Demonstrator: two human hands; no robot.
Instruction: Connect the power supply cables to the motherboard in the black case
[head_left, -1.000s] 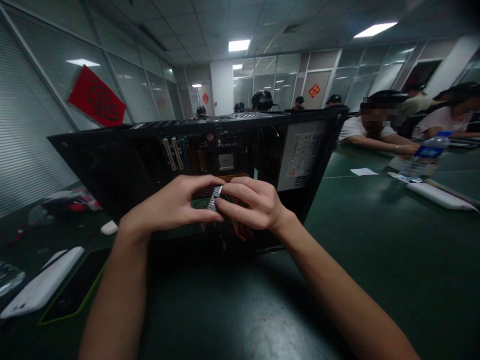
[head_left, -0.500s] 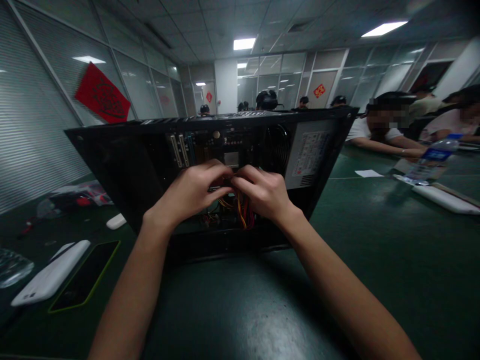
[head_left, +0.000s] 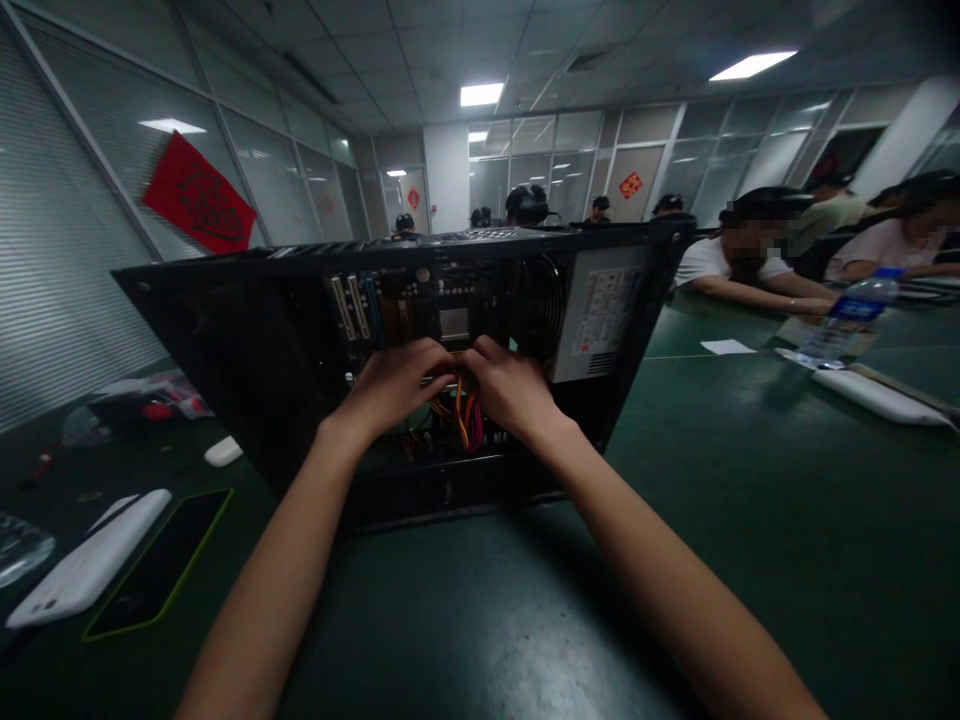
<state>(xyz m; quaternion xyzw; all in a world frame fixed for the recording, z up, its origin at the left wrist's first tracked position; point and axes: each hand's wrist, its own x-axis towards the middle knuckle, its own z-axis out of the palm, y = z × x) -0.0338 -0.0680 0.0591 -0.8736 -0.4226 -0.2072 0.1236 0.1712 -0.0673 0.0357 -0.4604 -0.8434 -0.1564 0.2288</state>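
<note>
A black computer case (head_left: 225,330) stands on the table with its open side facing me. Both hands reach into it and meet in the middle. My right hand (head_left: 514,385) is closed around the top of a bundle of yellow, red and purple power cables (head_left: 471,420), which hangs below the fingers. Close beside it, my left hand (head_left: 397,385) is closed in a pinch against the cables' upper end; the fingertips hide what it holds. Above the hands are a square metal chip cover (head_left: 454,323) and, to the left, white slots (head_left: 352,307). A fan (head_left: 543,300) and a labelled power supply (head_left: 606,310) sit at right.
On the green table (head_left: 735,480), a white device (head_left: 94,555) and a green-edged phone (head_left: 161,565) lie at left, near a white mouse-like object (head_left: 223,452). At right are a water bottle (head_left: 851,315), a paper slip (head_left: 726,347) and a seated person (head_left: 750,255).
The view has shifted slightly, so the case sits a little further left in the picture. Both hands stay together at the cables' upper end, with only slight finger movement.
</note>
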